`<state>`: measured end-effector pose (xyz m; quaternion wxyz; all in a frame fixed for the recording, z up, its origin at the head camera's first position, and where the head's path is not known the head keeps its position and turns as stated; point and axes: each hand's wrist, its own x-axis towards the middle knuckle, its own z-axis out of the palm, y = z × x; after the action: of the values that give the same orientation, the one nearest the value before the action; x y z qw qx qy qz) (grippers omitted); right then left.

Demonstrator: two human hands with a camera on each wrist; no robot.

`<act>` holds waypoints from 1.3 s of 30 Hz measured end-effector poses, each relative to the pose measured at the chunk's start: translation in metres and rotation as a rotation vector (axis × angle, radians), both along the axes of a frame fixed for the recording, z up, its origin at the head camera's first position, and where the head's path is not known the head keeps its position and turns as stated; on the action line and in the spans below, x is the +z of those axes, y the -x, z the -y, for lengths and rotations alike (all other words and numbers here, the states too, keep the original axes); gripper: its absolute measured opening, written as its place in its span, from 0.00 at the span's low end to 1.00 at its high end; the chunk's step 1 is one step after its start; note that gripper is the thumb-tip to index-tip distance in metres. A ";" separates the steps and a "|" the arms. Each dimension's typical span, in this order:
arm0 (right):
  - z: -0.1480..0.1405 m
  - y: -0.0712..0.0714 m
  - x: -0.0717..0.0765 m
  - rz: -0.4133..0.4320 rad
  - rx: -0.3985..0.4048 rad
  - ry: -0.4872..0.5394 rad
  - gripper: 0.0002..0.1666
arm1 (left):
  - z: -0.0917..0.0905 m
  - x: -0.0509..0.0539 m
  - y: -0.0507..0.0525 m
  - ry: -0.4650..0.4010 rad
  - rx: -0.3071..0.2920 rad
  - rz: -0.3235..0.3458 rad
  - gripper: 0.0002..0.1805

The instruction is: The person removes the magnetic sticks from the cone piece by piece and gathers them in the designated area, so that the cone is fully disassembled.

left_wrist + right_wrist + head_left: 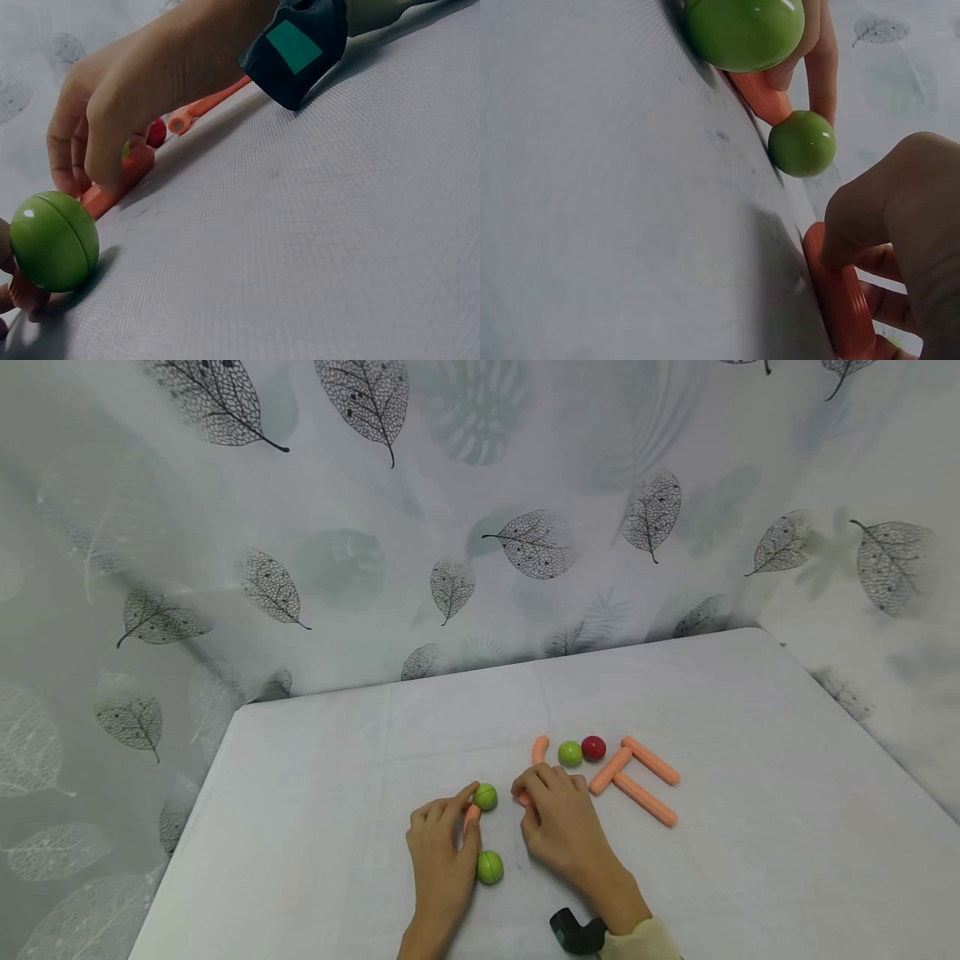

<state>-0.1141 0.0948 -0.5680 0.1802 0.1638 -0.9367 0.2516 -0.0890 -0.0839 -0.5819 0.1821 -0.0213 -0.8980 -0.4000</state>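
My left hand (442, 856) pinches a short orange sausage-shaped stick (471, 818) between thumb and fingers. One green ball (485, 796) touches its index fingertip, and another green ball (490, 867) lies by the base of the thumb. To the right, my right hand (564, 827) grips a second orange stick (840, 300) low against the white tabletop, thumb on one side and fingers on the other. Part of that stick is hidden under the hand in the head view. A curved orange stick (540, 748) lies just beyond the right fingers.
Beyond the right hand, a green ball (570, 753) and a red ball (593, 747) lie side by side. Three orange sticks (645, 800) form an angular shape farther right. The white table (315, 793) meets a leaf-patterned curtain (360, 568) behind. The right wrist wears a black band (300, 56).
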 end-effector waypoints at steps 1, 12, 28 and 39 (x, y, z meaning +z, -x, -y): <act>0.000 0.000 0.000 0.002 -0.001 -0.002 0.19 | 0.000 0.000 0.000 0.001 0.000 -0.001 0.21; -0.001 0.000 0.000 -0.051 -0.077 0.003 0.19 | 0.001 -0.001 0.000 0.002 0.010 0.021 0.22; -0.002 0.002 0.005 -0.040 -0.050 0.146 0.17 | -0.002 -0.005 0.004 -0.040 0.021 -0.025 0.19; 0.004 -0.026 0.010 0.277 0.140 0.394 0.19 | 0.019 0.018 -0.006 -0.114 -0.129 0.234 0.15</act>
<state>-0.0884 0.0909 -0.5583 0.0607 0.1542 -0.8716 0.4614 -0.0827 -0.1025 -0.5637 0.0508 -0.0218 -0.8857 -0.4610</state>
